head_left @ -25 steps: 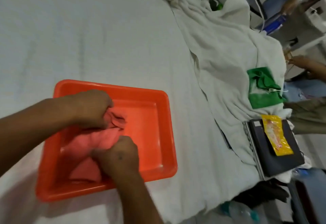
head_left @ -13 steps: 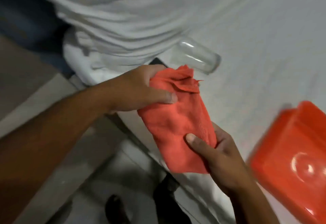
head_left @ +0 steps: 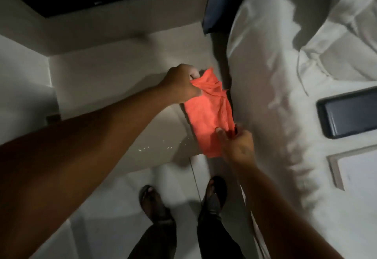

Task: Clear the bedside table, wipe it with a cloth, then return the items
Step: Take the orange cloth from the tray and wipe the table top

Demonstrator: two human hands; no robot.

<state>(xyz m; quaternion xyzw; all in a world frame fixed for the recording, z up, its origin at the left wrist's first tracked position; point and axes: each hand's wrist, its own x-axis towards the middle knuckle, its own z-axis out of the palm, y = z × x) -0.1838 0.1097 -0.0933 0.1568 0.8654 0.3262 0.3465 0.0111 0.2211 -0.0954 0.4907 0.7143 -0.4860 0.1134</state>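
Currently I see the orange cloth (head_left: 208,114) stretched above the counter (head_left: 122,83), beside the bed (head_left: 275,116). Left hand (head_left: 181,84) grip pinches its far end; right hand (head_left: 237,146) grip pinches the near edge.

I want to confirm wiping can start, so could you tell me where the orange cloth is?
The orange cloth sits mid-frame, stretched between the left hand and right hand, over the bedside table beside the bed.

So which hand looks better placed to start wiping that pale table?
Probably the left hand: it grips the folded orange cloth's far end over the pale bedside tabletop, while the right hand pinches the near end beside the white bed.
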